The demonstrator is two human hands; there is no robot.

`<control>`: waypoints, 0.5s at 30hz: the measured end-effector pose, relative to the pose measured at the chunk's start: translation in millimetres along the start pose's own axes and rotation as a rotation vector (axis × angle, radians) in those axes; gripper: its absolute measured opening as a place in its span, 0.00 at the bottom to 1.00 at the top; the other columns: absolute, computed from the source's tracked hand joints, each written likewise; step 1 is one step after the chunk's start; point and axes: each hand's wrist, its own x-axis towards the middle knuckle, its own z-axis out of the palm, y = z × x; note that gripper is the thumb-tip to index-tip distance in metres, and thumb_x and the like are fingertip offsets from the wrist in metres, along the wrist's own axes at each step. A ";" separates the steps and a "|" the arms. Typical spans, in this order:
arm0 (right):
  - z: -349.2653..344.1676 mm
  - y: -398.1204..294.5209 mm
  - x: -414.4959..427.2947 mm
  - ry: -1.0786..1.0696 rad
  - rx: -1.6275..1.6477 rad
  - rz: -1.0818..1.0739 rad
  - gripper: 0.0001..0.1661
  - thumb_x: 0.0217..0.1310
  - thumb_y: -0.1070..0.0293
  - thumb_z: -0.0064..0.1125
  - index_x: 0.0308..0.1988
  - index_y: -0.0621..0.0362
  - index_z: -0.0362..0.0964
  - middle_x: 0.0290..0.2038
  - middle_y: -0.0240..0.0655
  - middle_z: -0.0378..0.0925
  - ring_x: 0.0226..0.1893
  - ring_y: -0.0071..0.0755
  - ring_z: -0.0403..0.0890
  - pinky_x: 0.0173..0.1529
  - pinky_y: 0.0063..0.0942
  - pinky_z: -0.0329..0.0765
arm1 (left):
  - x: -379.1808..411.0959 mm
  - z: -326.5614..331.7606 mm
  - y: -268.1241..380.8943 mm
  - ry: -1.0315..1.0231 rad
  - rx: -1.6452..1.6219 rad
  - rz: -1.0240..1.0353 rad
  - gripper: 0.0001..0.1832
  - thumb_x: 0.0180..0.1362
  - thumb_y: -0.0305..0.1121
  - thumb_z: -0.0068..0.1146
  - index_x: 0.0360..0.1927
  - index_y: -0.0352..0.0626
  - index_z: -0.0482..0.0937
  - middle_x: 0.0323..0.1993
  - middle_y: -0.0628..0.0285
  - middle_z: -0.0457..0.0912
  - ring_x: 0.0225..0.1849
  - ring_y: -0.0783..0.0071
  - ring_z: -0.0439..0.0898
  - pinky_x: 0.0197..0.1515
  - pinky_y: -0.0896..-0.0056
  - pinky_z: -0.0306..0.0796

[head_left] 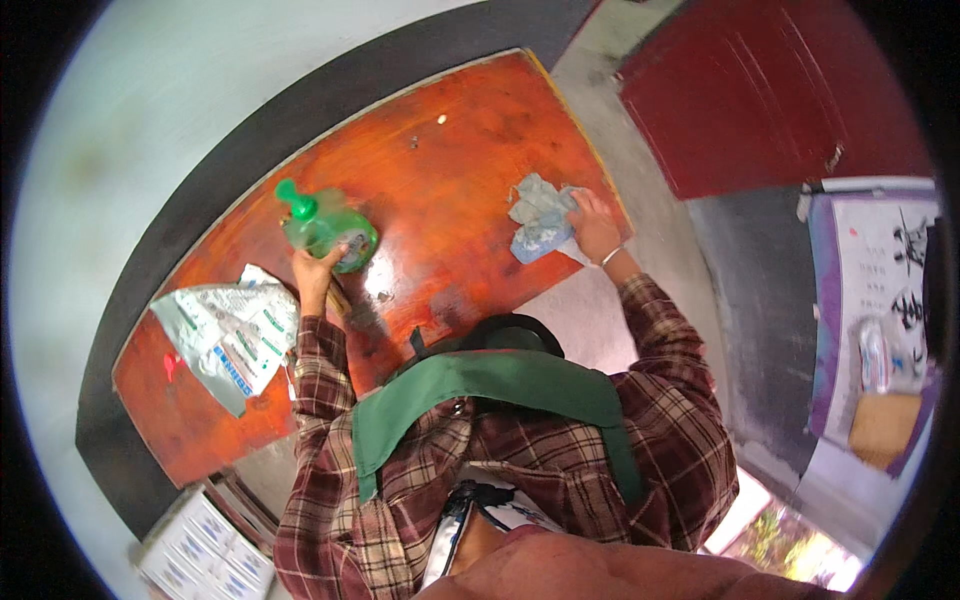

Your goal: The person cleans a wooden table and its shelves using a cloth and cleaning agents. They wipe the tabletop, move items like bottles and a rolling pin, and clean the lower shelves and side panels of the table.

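My left hand [312, 276] is closed around the lower part of a translucent green plastic bottle [322, 225] with a green spout-like top. The bottle is tilted over the glossy orange-brown tabletop [450, 187], its top towards the wall; whether its base touches the table is hard to tell. Over on the right, my right hand [595, 225] grips a crumpled grey-blue cloth [541, 214] lying on the table near its right edge. Part of the cloth spreads out from under the fingers.
A silver and white plastic packet [232, 337] with printing lies left of my left forearm, beside a small red object [172, 366]. A small white bit [442, 118] sits farther back. A dark red door [765, 97] is at upper right; a patterned carton [206, 547] stands lower left.
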 end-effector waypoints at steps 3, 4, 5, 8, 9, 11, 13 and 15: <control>-23.5 27.4 33.8 -0.226 0.302 -0.073 0.09 0.51 0.62 0.60 0.31 0.55 0.75 0.36 0.36 0.75 0.47 0.36 0.72 0.51 0.39 0.70 | -21.2 16.2 13.0 0.022 -0.090 -0.079 0.26 0.42 0.26 0.70 0.46 0.33 0.73 0.39 0.58 0.80 0.40 0.70 0.78 0.45 0.70 0.72; -38.5 32.8 45.7 -0.397 0.601 0.078 0.09 0.54 0.62 0.59 0.30 0.55 0.75 0.33 0.33 0.74 0.43 0.32 0.74 0.47 0.36 0.72 | -30.4 25.7 20.7 0.018 -0.142 -0.103 0.25 0.42 0.26 0.70 0.45 0.33 0.73 0.39 0.58 0.80 0.39 0.70 0.78 0.45 0.69 0.72; -58.2 36.1 56.4 -0.572 0.895 0.227 0.09 0.56 0.62 0.58 0.30 0.56 0.74 0.29 0.31 0.74 0.38 0.27 0.76 0.44 0.32 0.74 | -38.8 31.8 29.9 0.019 -0.195 -0.121 0.25 0.42 0.27 0.70 0.44 0.33 0.73 0.39 0.58 0.80 0.39 0.70 0.78 0.45 0.69 0.72; -121.4 42.8 64.6 -0.317 1.647 0.003 0.07 0.62 0.68 0.52 0.35 0.60 0.72 0.31 0.28 0.75 0.31 0.20 0.75 0.37 0.21 0.73 | -64.9 54.8 46.9 0.020 -0.323 -0.108 0.26 0.41 0.28 0.70 0.45 0.33 0.73 0.40 0.60 0.79 0.40 0.71 0.78 0.46 0.70 0.71; -159.7 35.8 59.4 -0.243 1.750 -0.018 0.08 0.62 0.69 0.52 0.37 0.63 0.71 0.33 0.31 0.76 0.32 0.21 0.76 0.37 0.22 0.74 | -75.8 57.9 43.9 0.023 -0.386 -0.085 0.27 0.40 0.28 0.70 0.46 0.33 0.72 0.40 0.60 0.79 0.41 0.71 0.77 0.46 0.70 0.71; -216.3 39.7 29.8 0.024 1.860 -0.122 0.15 0.61 0.68 0.48 0.44 0.69 0.69 0.37 0.39 0.77 0.35 0.26 0.78 0.42 0.24 0.75 | -91.4 75.5 61.6 0.027 -0.466 -0.076 0.27 0.40 0.26 0.69 0.47 0.33 0.72 0.41 0.60 0.79 0.41 0.71 0.78 0.47 0.70 0.71; -220.4 47.2 10.2 0.539 1.896 -0.124 0.19 0.62 0.65 0.45 0.47 0.68 0.67 0.43 0.43 0.75 0.41 0.35 0.77 0.48 0.30 0.74 | -101.7 96.7 85.7 0.057 -0.579 -0.033 0.27 0.41 0.25 0.68 0.48 0.33 0.72 0.41 0.60 0.79 0.41 0.71 0.78 0.47 0.70 0.71; -132.7 100.2 23.8 0.846 1.990 0.090 0.22 0.64 0.61 0.44 0.53 0.62 0.63 0.51 0.38 0.69 0.48 0.34 0.72 0.52 0.33 0.71 | -99.5 115.9 107.1 0.010 -0.604 0.039 0.27 0.42 0.26 0.67 0.49 0.33 0.72 0.41 0.59 0.79 0.42 0.71 0.78 0.47 0.69 0.71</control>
